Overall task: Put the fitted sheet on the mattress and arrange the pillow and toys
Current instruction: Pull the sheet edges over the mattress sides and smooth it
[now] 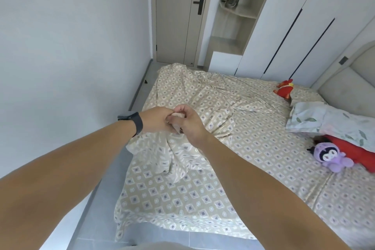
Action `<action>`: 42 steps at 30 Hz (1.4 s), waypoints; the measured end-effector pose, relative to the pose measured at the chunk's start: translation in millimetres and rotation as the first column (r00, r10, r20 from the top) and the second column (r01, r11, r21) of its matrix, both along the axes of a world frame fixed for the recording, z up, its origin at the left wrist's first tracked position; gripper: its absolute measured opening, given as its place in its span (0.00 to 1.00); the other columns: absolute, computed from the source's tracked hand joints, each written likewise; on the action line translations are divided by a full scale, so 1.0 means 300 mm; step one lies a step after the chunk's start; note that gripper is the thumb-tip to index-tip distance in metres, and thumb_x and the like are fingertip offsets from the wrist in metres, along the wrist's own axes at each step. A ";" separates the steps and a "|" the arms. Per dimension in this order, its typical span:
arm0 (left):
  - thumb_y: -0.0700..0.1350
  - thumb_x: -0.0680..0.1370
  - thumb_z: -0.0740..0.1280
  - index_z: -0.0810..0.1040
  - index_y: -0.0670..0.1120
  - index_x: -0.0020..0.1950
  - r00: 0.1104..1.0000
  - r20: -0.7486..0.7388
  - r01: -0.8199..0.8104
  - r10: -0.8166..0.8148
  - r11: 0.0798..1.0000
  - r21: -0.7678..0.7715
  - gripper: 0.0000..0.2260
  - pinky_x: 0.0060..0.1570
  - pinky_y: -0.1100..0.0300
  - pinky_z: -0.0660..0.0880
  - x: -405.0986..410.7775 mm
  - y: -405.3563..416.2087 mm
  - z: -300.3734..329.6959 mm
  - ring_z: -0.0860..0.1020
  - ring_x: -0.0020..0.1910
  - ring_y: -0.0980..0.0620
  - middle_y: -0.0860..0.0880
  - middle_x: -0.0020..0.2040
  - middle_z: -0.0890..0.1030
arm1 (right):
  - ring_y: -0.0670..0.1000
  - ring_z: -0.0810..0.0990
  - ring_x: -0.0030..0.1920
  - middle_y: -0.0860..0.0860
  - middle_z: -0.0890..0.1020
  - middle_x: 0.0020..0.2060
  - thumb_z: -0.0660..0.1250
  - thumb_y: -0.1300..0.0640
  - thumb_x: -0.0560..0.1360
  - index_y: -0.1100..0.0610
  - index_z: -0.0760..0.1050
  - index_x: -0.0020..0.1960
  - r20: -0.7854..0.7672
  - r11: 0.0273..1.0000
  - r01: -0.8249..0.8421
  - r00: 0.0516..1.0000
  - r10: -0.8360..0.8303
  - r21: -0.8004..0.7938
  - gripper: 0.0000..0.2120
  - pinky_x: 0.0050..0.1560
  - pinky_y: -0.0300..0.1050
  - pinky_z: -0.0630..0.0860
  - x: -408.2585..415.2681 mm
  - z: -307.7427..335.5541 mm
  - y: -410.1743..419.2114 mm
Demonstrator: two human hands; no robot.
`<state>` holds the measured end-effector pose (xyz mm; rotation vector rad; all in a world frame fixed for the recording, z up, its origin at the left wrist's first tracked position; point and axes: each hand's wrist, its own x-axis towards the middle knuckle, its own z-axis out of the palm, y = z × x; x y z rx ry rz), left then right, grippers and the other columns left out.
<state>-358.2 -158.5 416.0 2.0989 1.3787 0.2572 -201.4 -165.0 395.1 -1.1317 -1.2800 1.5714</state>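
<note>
A bed is taking up most of the view, and the patterned beige fitted sheet is lying loosely over its mattress, wrinkled toward the far left corner and hanging down at the near left edge over the grey floor. A padded headboard is standing at the right. Against it, the pillow, in a pale leaf-print case, is lying on the sheet at the far right. A red plush is lying partly under the pillow's near side, and a purple plush toy is sitting just beside it, touching it. A smaller red toy is sitting at the far right corner near the headboard. The two hands are meeting over the left edge of the bed: the left hand, with a dark band on its wrist, and the right hand are both pinching a bunched-up fold of the sheet between curled fingers, lifting it so the cloth is gathering into creases beneath them.
</note>
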 end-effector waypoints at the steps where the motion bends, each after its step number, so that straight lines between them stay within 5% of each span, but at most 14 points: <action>1: 0.47 0.75 0.73 0.78 0.53 0.41 1.000 0.018 -0.017 0.017 1.000 0.015 0.05 0.38 0.68 0.69 -0.021 -0.001 -0.003 0.78 0.37 0.63 0.58 0.37 0.81 | 0.47 0.78 0.34 0.51 0.78 0.39 0.74 0.67 0.73 0.55 0.72 0.54 -0.006 1.000 0.007 1.000 -0.007 0.016 0.16 0.32 0.41 0.76 0.007 -0.001 -0.009; 3: 0.42 0.77 0.70 0.77 0.49 0.40 0.987 0.139 -0.093 0.085 0.994 0.054 0.06 0.43 0.59 0.72 -0.069 0.012 0.002 0.77 0.39 0.56 0.54 0.37 0.79 | 0.45 0.80 0.47 0.52 0.77 0.53 0.75 0.62 0.73 0.51 0.69 0.66 0.123 0.996 -0.075 0.990 0.070 0.038 0.26 0.42 0.39 0.78 0.019 -0.034 -0.018; 5: 0.46 0.80 0.68 0.78 0.45 0.44 0.952 0.268 -0.172 0.148 0.982 0.072 0.06 0.49 0.52 0.73 -0.105 0.022 0.053 0.78 0.42 0.51 0.45 0.42 0.81 | 0.47 0.78 0.56 0.51 0.77 0.60 0.74 0.57 0.75 0.51 0.67 0.71 0.480 0.978 -0.204 0.863 0.159 0.042 0.28 0.49 0.40 0.77 0.006 -0.089 -0.020; 8: 0.55 0.80 0.68 0.80 0.43 0.48 0.880 0.435 -0.248 0.190 0.965 0.080 0.15 0.48 0.55 0.74 -0.151 0.025 0.179 0.80 0.41 0.47 0.43 0.45 0.84 | 0.48 0.80 0.40 0.49 0.81 0.43 0.65 0.46 0.81 0.54 0.76 0.62 0.833 0.985 -0.135 0.553 -0.012 0.104 0.15 0.38 0.45 0.79 0.020 -0.174 0.025; 11: 0.54 0.81 0.67 0.75 0.51 0.36 0.867 0.442 -0.331 0.231 0.929 0.164 0.15 0.35 0.64 0.68 -0.219 0.045 0.248 0.71 0.31 0.57 0.55 0.32 0.75 | 0.47 0.77 0.31 0.49 0.80 0.39 0.60 0.47 0.83 0.53 0.79 0.59 0.825 0.986 0.097 0.540 -0.166 0.134 0.13 0.28 0.41 0.74 0.121 -0.171 0.091; 16: 0.55 0.79 0.68 0.72 0.41 0.38 0.874 0.262 -0.473 0.409 0.839 0.267 0.19 0.36 0.55 0.65 -0.321 0.069 0.208 0.71 0.34 0.49 0.48 0.33 0.72 | 0.51 0.78 0.34 0.50 0.81 0.37 0.65 0.59 0.80 0.50 0.80 0.50 0.713 0.927 0.173 0.597 -0.368 0.333 0.07 0.28 0.40 0.68 0.211 0.045 0.211; 18: 0.52 0.76 0.71 0.79 0.47 0.48 0.889 -0.038 -0.424 0.456 0.852 0.307 0.09 0.42 0.54 0.70 -0.335 0.061 0.209 0.77 0.46 0.44 0.46 0.44 0.78 | 0.51 0.78 0.36 0.49 0.82 0.35 0.65 0.63 0.76 0.48 0.82 0.47 0.682 0.893 0.066 0.621 -0.386 0.445 0.12 0.32 0.42 0.70 0.208 0.136 0.237; 20: 0.54 0.72 0.75 0.71 0.54 0.71 0.899 -0.190 -0.338 0.394 0.901 0.270 0.29 0.58 0.50 0.73 -0.267 0.046 0.227 0.73 0.64 0.43 0.47 0.65 0.74 | 0.51 0.78 0.37 0.49 0.82 0.34 0.63 0.65 0.70 0.50 0.82 0.41 0.688 0.842 -0.105 0.634 -0.353 0.529 0.13 0.35 0.43 0.68 0.186 0.208 0.232; 22: 0.60 0.70 0.77 0.59 0.56 0.78 0.962 -0.086 -0.242 0.259 0.955 0.171 0.42 0.67 0.49 0.69 -0.117 0.045 0.245 0.67 0.71 0.47 0.51 0.74 0.67 | 0.50 0.79 0.39 0.48 0.84 0.36 0.66 0.64 0.68 0.52 0.84 0.41 0.671 0.783 -0.203 0.663 -0.332 0.588 0.11 0.39 0.43 0.71 0.139 0.274 0.215; 24: 0.61 0.70 0.76 0.64 0.58 0.75 0.984 0.064 -0.172 0.167 0.982 0.083 0.37 0.62 0.55 0.72 0.045 0.048 0.252 0.72 0.66 0.53 0.57 0.69 0.73 | 0.48 0.80 0.41 0.47 0.85 0.39 0.69 0.64 0.69 0.51 0.85 0.43 0.656 0.750 -0.227 0.675 -0.338 0.621 0.10 0.42 0.41 0.74 0.114 0.310 0.200; 27: 0.45 0.78 0.68 0.76 0.52 0.45 0.976 0.108 -0.206 0.187 0.957 0.203 0.04 0.37 0.62 0.68 0.171 0.061 0.242 0.77 0.44 0.49 0.54 0.42 0.79 | 0.48 0.78 0.39 0.46 0.82 0.37 0.71 0.65 0.68 0.52 0.84 0.43 0.657 0.772 -0.197 0.673 -0.341 0.604 0.09 0.39 0.41 0.72 0.197 0.303 0.195; 30: 0.38 0.79 0.60 0.66 0.49 0.31 0.979 0.107 -0.200 0.174 0.925 0.323 0.16 0.30 0.57 0.62 0.225 0.049 0.264 0.72 0.32 0.50 0.52 0.29 0.71 | 0.49 0.75 0.38 0.48 0.79 0.36 0.77 0.58 0.70 0.55 0.83 0.42 0.657 0.768 -0.216 0.680 -0.325 0.603 0.04 0.38 0.44 0.70 0.332 0.276 0.184; 34: 0.38 0.75 0.58 0.65 0.50 0.30 0.956 0.271 -0.215 0.114 0.901 0.378 0.15 0.31 0.57 0.62 0.285 0.015 0.356 0.66 0.26 0.56 0.56 0.25 0.69 | 0.56 0.76 0.42 0.53 0.79 0.37 0.66 0.64 0.72 0.58 0.76 0.38 0.642 0.745 -0.200 0.672 -0.368 0.636 0.05 0.41 0.48 0.69 0.378 0.216 0.204; 42: 0.40 0.70 0.58 0.69 0.36 0.36 0.916 0.380 -0.291 0.126 0.861 0.416 0.07 0.30 0.61 0.60 0.199 -0.033 0.467 0.63 0.29 0.56 0.47 0.30 0.67 | 0.57 0.80 0.45 0.52 0.80 0.40 0.61 0.60 0.77 0.52 0.78 0.44 0.758 0.890 0.252 0.467 -0.455 0.379 0.08 0.39 0.44 0.71 0.532 0.098 0.286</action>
